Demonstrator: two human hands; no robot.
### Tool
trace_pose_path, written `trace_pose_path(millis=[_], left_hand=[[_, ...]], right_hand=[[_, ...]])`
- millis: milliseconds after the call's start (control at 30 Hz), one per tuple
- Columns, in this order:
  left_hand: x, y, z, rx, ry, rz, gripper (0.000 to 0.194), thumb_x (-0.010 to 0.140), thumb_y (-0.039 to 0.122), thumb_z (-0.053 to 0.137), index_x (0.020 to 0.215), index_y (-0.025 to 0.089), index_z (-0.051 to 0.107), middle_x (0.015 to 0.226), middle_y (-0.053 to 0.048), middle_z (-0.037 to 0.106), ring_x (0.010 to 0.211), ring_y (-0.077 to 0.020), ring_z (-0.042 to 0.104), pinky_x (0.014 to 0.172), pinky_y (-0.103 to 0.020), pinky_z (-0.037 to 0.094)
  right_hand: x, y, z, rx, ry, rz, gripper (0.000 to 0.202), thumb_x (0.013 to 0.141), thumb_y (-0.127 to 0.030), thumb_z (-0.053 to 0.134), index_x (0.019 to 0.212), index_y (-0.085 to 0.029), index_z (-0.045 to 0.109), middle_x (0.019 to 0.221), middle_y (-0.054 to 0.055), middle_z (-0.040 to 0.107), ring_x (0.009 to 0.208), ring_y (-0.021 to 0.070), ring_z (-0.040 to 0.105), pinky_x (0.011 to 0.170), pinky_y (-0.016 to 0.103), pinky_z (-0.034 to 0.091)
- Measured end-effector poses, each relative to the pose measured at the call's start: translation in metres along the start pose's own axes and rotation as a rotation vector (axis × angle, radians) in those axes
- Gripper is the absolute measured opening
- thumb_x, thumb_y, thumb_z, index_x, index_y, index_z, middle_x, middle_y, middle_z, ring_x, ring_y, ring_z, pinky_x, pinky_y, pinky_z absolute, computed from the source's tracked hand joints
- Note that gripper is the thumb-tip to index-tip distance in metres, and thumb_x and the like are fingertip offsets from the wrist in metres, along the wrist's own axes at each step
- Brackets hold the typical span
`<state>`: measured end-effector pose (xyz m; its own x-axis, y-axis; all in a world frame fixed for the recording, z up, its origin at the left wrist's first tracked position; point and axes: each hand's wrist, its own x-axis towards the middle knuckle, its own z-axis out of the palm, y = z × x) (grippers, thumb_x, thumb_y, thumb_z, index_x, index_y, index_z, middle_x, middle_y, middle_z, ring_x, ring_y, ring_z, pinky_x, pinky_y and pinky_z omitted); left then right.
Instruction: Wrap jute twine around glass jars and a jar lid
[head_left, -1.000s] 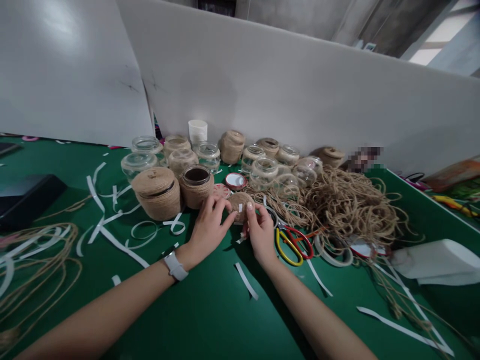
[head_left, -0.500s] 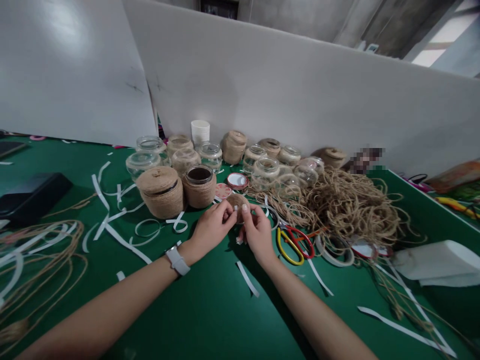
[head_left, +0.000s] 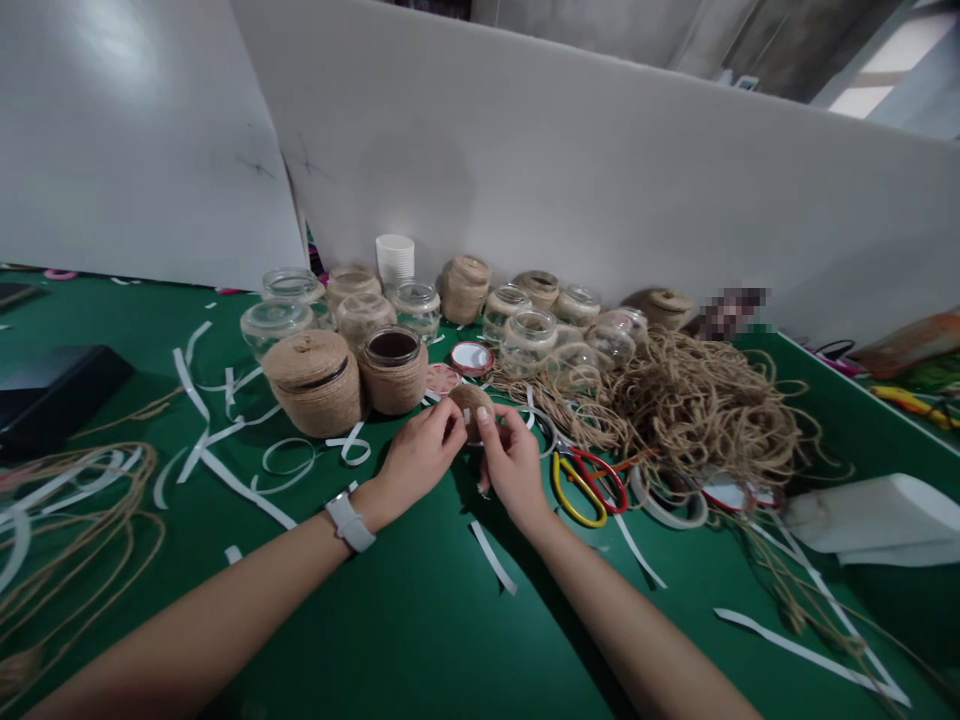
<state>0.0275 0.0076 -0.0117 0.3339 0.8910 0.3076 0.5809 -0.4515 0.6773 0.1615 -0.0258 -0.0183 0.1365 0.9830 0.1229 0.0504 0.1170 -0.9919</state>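
**Over the green table [head_left: 420, 620], a twine-covered disc [head_left: 469, 397]**

The right hand [head_left: 514, 460] holds it, thumb on top; the left hand [head_left: 420, 455], fingers bunched narrow, meets its left edge (whether it grips, I cannot tell). The round face tilts up toward the wearer; fingers hide how its long axis runs.

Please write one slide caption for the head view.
Left hand and right hand hold a round brown piece near scissors.

The half-hidden disc [head_left: 472, 397] seems rough and matt, of twine. The heap [head_left: 712, 405] is coarse, fibrous twine, the bare jars [head_left: 529, 345] smooth, glossy glass, the desk [head_left: 420, 620] smooth, faintly shiny.
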Motion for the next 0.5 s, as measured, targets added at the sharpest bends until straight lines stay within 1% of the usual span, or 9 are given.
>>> trace_pose_path(millis=[167, 500], left_hand=[[0.0009, 0.0003, -0.0009, -0.028, -0.014, -0.009, 0.015, 0.094, 0.028, 0.046, 0.080, 0.021, 0.049, 0.075, 0.000, 0.060, 0.068, -0.0162, 0.057, 0.064, -0.027, 0.038], [0.0011, -0.0019, 0.0002, -0.020, -0.007, -0.005, 0.016, 0.093, 0.026, 0.046, 0.078, 0.021, 0.050, 0.071, 0.001, 0.060, 0.063, -0.0151, 0.055, 0.062, -0.027, 0.038]], right_hand=[[0.0000, 0.0007, -0.0002, 0.013, -0.006, -0.013, 0.037, 0.089, -0.057, 0.051, 0.098, -0.021, 0.055, 0.054, -0.008, 0.055, 0.027, 0.0072, 0.045, 0.025, 0.018, 0.029], [0.0008, 0.0014, 0.0000, -0.003, -0.004, 0.017, 0.039, 0.089, -0.059, 0.051, 0.096, -0.021, 0.055, 0.048, -0.010, 0.050, 0.027, 0.0082, 0.044, 0.025, 0.018, 0.028]])
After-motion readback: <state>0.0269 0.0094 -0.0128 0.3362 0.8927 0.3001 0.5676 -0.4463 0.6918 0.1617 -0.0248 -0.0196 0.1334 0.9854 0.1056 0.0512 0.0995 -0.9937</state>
